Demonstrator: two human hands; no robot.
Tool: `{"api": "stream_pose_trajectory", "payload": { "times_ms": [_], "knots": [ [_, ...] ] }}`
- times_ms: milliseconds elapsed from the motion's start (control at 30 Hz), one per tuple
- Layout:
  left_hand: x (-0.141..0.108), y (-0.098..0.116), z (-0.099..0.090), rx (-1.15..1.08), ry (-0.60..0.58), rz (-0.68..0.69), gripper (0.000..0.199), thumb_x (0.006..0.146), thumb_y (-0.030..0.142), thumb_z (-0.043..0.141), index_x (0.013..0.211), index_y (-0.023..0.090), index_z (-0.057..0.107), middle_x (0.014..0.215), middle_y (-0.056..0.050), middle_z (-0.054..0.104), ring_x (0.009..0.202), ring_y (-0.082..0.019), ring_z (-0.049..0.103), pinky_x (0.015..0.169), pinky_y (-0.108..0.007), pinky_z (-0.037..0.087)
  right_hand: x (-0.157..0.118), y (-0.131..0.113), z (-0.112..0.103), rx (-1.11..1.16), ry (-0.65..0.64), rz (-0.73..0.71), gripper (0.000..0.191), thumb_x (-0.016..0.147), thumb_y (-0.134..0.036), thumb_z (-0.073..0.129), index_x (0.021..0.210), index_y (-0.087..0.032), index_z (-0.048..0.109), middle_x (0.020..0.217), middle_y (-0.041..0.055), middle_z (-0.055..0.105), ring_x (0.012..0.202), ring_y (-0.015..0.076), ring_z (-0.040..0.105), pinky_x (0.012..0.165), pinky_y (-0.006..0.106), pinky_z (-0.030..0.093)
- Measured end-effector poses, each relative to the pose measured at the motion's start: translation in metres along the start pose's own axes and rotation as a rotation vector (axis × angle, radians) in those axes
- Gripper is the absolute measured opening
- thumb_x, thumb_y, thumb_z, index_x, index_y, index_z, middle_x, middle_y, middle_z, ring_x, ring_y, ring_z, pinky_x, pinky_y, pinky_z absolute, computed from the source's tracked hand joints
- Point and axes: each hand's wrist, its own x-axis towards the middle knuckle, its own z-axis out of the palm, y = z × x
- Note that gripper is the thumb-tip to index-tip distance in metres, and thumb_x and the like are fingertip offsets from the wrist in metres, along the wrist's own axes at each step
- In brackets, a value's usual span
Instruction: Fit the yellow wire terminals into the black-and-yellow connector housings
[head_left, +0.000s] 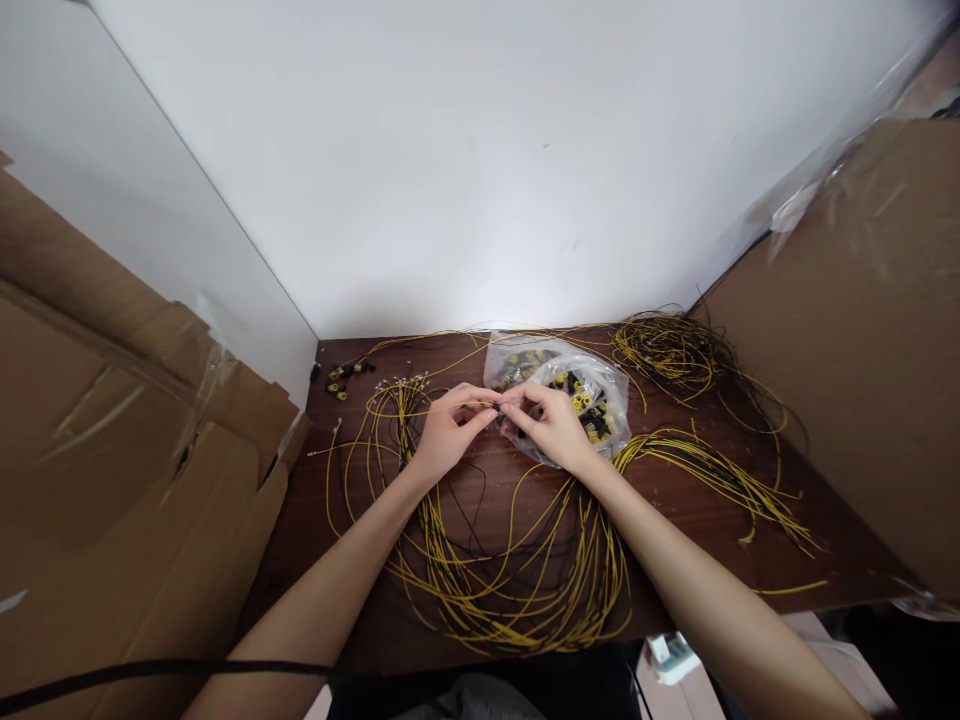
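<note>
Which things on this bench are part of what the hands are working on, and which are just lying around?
In the job:
left hand and right hand, pinching a small black piece with a yellow wire
bag of connectors
yellow wire loops

Lying about:
far wire coil
cardboard
loose connectors

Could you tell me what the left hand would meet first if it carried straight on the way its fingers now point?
Most likely the right hand: the left hand points right, fingertips nearly meeting it over a small dark part.
</note>
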Motion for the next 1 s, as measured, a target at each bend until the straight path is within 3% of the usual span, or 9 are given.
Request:
{"api": "stream_pose_trajectory", "payload": {
  "times_ms": [133,333,500,800,1000],
  "knots": [
    [0.0004,-0.0006,0.0,0.004,-0.006,0.015,0.017,0.075,0.02,0.063,0.089,0.018,0.071,0.083,-0.005,0.06,0.068,-0.011,0.054,0.06,-0.023,0.044,0.0,0.0007,0.0005,0.07,-0.002,0.056,0.017,0.081,-0.028,0.058,0.087,-0.016,0.067,0.072,0.0025,0.067,0.064,0.0147,0.06,0.063,0.027,0.047],
    [0.0014,-0.0023,0.0005,-0.06,0.091,-0.078,0.014,0.072,0.022,0.066,0.083,0.015,0.069,0.081,-0.004,0.065,0.064,-0.011,0.057,0.061,-0.023,0.046,0.0002,0.0009,0.0017,0.145,0.012,0.104,0.018,0.079,-0.029,0.06,0.087,-0.015,0.066,0.074,0.004,0.067,0.066,0.015,0.061,0.064,0.026,0.047],
    [0.0013,-0.0024,0.002,-0.124,0.121,-0.127,0.015,0.071,0.024,0.066,0.083,0.015,0.068,0.084,-0.005,0.067,0.064,-0.011,0.057,0.061,-0.022,0.048,-0.0005,-0.0012,0.0022,0.108,-0.009,0.075,0.016,0.079,-0.029,0.06,0.087,-0.016,0.065,0.072,0.0033,0.068,0.065,0.0152,0.062,0.065,0.027,0.048],
    [0.001,-0.0067,0.0016,-0.042,0.117,-0.12,0.021,0.071,0.027,0.067,0.087,0.014,0.069,0.082,-0.006,0.068,0.07,-0.013,0.06,0.059,-0.022,0.046,-0.0015,-0.0038,0.002,0.073,-0.039,0.055,0.015,0.083,-0.028,0.056,0.083,-0.016,0.065,0.065,0.0016,0.066,0.058,0.0139,0.06,0.061,0.026,0.047],
    [0.0009,-0.005,0.0012,-0.034,0.123,-0.123,0.021,0.073,0.029,0.065,0.088,0.014,0.07,0.082,-0.005,0.069,0.062,-0.011,0.057,0.057,-0.021,0.045,-0.0006,-0.0012,0.0017,0.031,-0.022,0.036,0.017,0.084,-0.028,0.054,0.084,-0.017,0.066,0.068,0.0012,0.066,0.061,0.0136,0.06,0.061,0.026,0.047]
  ]
}}
